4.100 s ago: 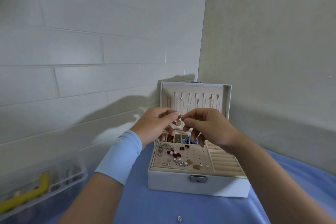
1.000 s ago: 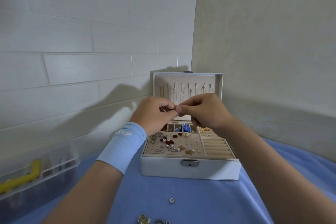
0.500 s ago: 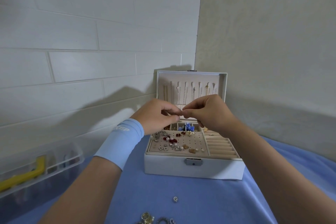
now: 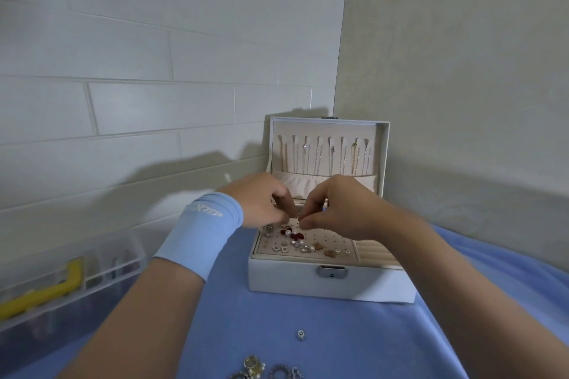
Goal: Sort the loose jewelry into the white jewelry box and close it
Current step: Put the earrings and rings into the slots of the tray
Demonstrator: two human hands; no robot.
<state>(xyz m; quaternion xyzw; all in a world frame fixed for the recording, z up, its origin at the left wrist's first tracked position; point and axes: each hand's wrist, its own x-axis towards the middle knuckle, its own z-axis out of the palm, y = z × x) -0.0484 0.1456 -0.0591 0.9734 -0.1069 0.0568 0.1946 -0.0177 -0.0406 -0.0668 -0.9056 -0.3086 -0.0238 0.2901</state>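
Note:
The white jewelry box (image 4: 308, 281) stands open on the blue cloth, its lid upright with several chains hanging inside. Its beige earring panel (image 4: 335, 243) holds several studs and red pieces. My left hand (image 4: 261, 201), with a blue wristband, and my right hand (image 4: 335, 206) meet just above the back of the panel. Both pinch a tiny piece of jewelry (image 4: 298, 216) between their fingertips; it is too small to identify. One loose stud (image 4: 300, 334) and a cluster of rings (image 4: 264, 369) lie on the cloth near me.
A clear plastic organizer (image 4: 70, 274) with a yellow handle sits at the left against the white tiled wall. A beige wall closes the right side behind the box. Blue cloth (image 4: 277, 314) covers the surface between me and the box.
Both hands have dropped from in front of the lid down to just above the earring panel, still pinching the small piece together.

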